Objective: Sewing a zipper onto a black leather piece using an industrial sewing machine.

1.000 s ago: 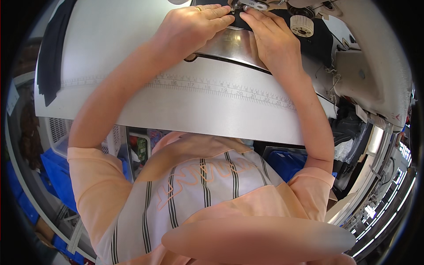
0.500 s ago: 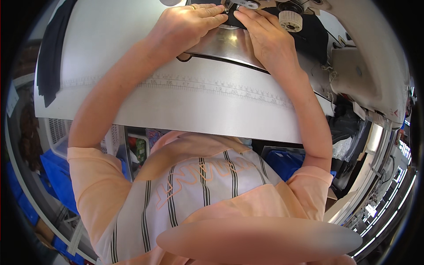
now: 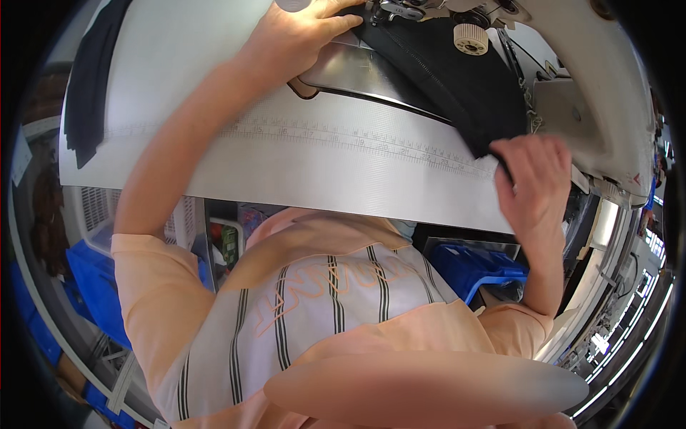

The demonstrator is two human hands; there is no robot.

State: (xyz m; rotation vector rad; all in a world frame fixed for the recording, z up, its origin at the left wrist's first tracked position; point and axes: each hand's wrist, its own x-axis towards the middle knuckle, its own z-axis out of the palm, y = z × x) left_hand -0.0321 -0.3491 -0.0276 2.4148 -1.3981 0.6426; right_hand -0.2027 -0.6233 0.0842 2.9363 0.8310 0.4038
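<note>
The black, seamed cloth (image 3: pixel 475 89) at one o'clock looks light, limp and best held by its edges, its near corner grasped by the bare right hand (image 3: pixel 536 182) at three, the bare left hand (image 3: pixel 294 37) by its far end near twelve, grip unclear.

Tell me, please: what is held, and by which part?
The right hand holds the black cloth by its near end. Whether the left hand grips the cloth cannot be told.

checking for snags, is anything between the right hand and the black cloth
Nothing visible: the right hand holds the black cloth by its near end. The machine's white dial overlaps the cloth farther up, not between them.
</note>
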